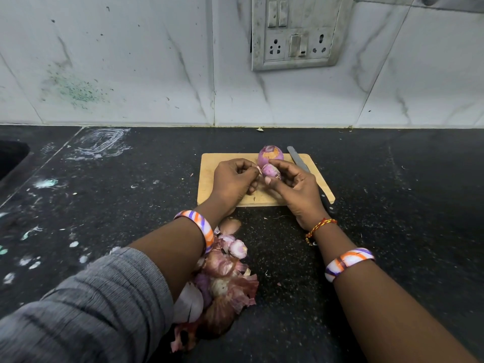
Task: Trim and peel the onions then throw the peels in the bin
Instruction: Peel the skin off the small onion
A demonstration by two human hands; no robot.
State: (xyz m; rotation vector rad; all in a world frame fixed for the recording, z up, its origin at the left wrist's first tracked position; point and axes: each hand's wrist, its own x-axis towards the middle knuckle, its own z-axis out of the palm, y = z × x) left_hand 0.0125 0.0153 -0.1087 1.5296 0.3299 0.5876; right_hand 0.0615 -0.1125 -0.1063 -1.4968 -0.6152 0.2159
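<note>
Home kitchen: black speckled stone counter [104, 205] against marble-look wall tiles [131, 61], grimy switch-and-socket plate [296, 32], sink edge [10, 158] at left, wooden board [209, 179] with knife [298, 159], onion [271, 154] and peels [225, 281].

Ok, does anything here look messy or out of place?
Yes: a heap of papery purple onion peels lies on the black speckled counter, not binned. The steel knife juts off the wooden chopping board's corner. White smears mark the counter's left.
</note>
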